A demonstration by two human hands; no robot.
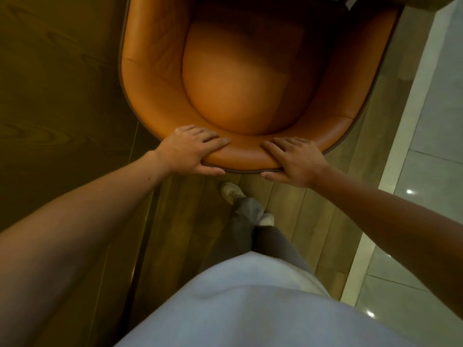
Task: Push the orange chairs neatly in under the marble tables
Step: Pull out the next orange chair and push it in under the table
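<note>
Orange chair [250, 83] on plank floor [288, 209]; left hand [190, 149], right hand [293, 159] grip its backrest.

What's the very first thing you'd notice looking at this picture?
The big orange leather chair with a curved back fills the top middle of the view, seen from above. The left hand and the right hand grip the near rim of its back, fingers on top and thumbs beneath. Just below them, a pale shoe stands on the brown wooden floor.
</note>
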